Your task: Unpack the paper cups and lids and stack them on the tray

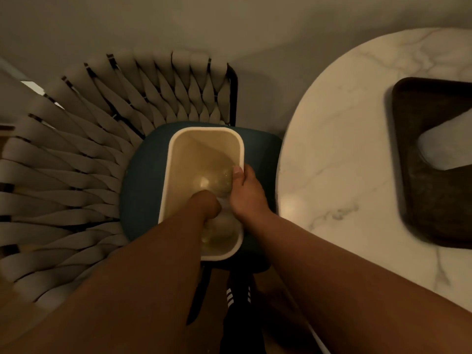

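Your 2 hands reach into 1 cream, round-cornered rectangular bin (171,159) sitting on the teal cushion (143,175) of a chair (76,154) with a woven strap back. Inside lie clear, glossy wrapped stacks (217,181), blurred; you cannot count them. Your left hand (208,206) is curled down into the wrapping, its fingers hidden. Your right hand (246,191) grips a stack, thumb on top. On the round marble table (344,154), 1 dark rectangular tray (434,215) carries 1 pale sleeve (444,146).
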